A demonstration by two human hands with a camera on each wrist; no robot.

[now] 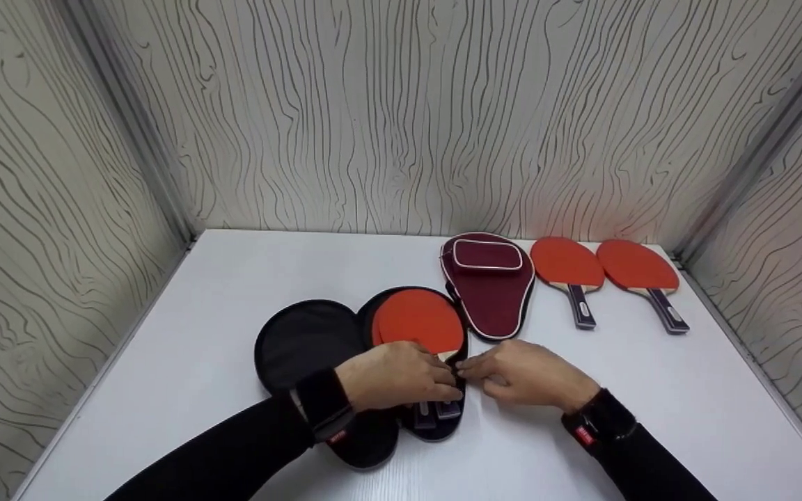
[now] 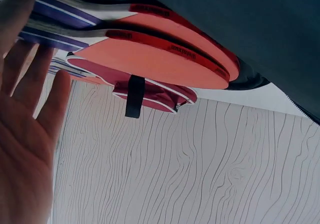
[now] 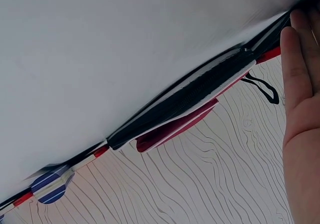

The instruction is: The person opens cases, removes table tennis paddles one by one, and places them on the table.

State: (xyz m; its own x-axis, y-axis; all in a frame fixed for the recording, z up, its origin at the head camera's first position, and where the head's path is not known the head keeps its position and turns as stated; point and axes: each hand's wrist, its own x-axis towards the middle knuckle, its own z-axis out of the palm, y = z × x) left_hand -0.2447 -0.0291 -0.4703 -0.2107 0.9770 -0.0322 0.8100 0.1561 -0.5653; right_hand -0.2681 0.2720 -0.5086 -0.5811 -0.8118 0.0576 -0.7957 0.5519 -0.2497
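Two red table tennis bats [image 1: 420,321] lie overlapping in one half of an unzipped black bat case [image 1: 310,341], handles toward the near edge. My left hand [image 1: 401,376] is over their handles [image 2: 55,36], its fingers fairly straight and touching the handles in the left wrist view. My right hand [image 1: 530,372] has its fingertips at the right rim of the case, beside the handles. In the right wrist view, its fingers [image 3: 297,66] look straight against the dark edge. The other half of the case lies spread to the left, partly under my left forearm.
A closed maroon bat case [image 1: 491,296] with white piping lies just behind, close to the open one. Two more red bats [image 1: 568,264] lie at the back right, handles toward me. Wood-grain panels [image 1: 401,125] enclose the white table [image 1: 234,278] at the back and sides.
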